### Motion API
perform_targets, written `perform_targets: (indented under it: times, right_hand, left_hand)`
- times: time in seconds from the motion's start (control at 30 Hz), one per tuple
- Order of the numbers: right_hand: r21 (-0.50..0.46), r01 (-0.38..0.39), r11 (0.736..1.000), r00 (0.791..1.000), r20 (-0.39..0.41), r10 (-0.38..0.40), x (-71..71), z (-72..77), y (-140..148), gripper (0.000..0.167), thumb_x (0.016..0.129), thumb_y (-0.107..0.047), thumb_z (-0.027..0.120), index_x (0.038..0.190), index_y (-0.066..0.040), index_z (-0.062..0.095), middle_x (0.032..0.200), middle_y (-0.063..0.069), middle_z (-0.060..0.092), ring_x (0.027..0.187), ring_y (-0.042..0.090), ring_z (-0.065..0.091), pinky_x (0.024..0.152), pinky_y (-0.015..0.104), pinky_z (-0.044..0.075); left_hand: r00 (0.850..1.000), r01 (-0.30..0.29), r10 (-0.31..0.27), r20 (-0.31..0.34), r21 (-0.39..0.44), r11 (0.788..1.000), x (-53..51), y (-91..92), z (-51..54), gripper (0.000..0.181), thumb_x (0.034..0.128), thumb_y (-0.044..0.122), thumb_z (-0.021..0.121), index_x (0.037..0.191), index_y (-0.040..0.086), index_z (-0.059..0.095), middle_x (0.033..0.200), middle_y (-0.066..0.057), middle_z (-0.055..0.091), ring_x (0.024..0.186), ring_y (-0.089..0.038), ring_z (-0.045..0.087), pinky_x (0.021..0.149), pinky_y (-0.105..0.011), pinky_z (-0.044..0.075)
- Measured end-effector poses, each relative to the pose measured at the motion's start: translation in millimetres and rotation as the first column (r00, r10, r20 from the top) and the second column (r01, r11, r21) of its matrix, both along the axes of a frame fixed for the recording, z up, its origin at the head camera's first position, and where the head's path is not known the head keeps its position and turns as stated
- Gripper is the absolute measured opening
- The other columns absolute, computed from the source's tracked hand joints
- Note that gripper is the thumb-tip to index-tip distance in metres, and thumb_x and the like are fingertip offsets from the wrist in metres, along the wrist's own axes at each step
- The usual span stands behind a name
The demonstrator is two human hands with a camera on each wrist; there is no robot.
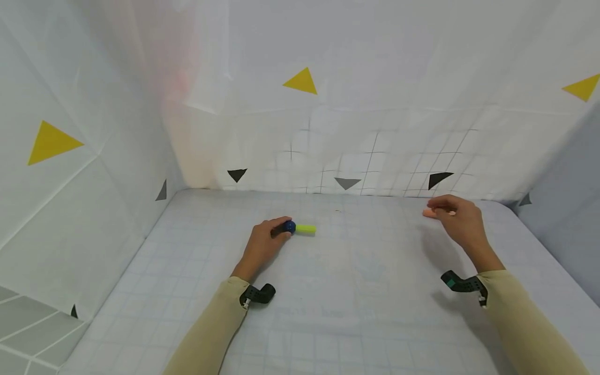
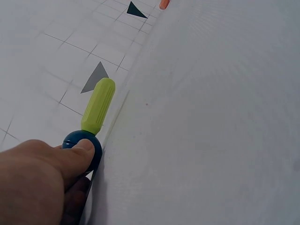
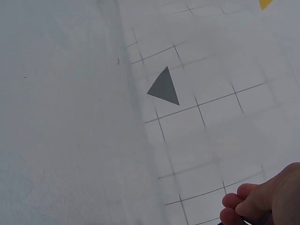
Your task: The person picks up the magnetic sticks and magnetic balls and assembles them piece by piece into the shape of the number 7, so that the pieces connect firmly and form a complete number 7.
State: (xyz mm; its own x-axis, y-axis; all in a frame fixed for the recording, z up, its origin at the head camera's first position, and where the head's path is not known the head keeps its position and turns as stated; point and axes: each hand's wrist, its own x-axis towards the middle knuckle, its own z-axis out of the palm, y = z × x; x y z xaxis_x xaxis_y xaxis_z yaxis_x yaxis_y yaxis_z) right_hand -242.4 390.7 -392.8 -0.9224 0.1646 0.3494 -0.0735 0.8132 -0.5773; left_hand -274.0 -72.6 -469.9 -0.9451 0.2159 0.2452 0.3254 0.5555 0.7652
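lime handle (image 1: 306,228): ribbed stick, joined to a ball at the left fingertips; points away from them, toward the right hand's side. whether it touches the table, cannot tell.
blue ball (image 1: 290,227): right at the left thumb and fingertips; in the left wrist view the thumb lies across its side.
left hand (image 1: 264,239): thumb and fingers pinch the blue ball, thumb on the near side, a finger along the far side. lower fingers in shade; their exact lie cannot be told.
right hand (image 1: 461,219): fingers curled, thumb brought up to the fingertips, pinching an orange stick; well apart from the left fingers.
orange stick (image 1: 428,213): between right thumb and fingers, one end showing just left of the fingertips; middle mostly hidden by the thumb.
dark blue sliver (image 3: 220,223): under the right fingertips at the frame's bottom edge; too little shows to identify.
white table (image 1: 351,312): below both sets of fingers, faint grid; right hand's shadow falls on the near side of its fingers.
grey triangle (image 1: 348,183): on the wall, beyond the left fingertips and lime handle.
black triangle (image 1: 439,179): on the wall, just behind the right fingers.
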Motion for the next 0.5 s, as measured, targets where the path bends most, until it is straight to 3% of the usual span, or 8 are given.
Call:
perform_targets:
  times: [0.2,0.5]
  right_hand:
    - [-0.006,0.013,1.000,1.000,0.007,-0.013,-1.5,-1.8,5.7,0.023,0.104,-0.004,0.057,0.121,0.002,0.070,0.118,0.024,0.070,0.118,0.045,0.056,0.088,0.060,0.045]
    - [0.020,0.042,0.999,0.998,0.035,-0.043,-1.0,-1.1,16.6,0.024,0.104,-0.004,0.056,0.123,0.002,0.070,0.122,0.026,0.067,0.114,0.044,0.055,0.073,0.041,0.043]
  left_hand:
    - [1.000,-0.002,0.002,-0.001,0.002,1.000,0.5,0.2,0.3,0.042,0.0979,0.018,0.076,0.139,0.022,0.069,0.132,-0.009,0.067,0.123,-0.026,0.060,0.105,-0.046,0.047]
    - [1.000,0.000,0.000,-0.008,0.004,1.000,1.4,1.2,0.8,0.042,0.0977,0.018,0.076,0.139,0.020,0.069,0.132,-0.010,0.067,0.122,-0.026,0.060,0.104,-0.045,0.048]
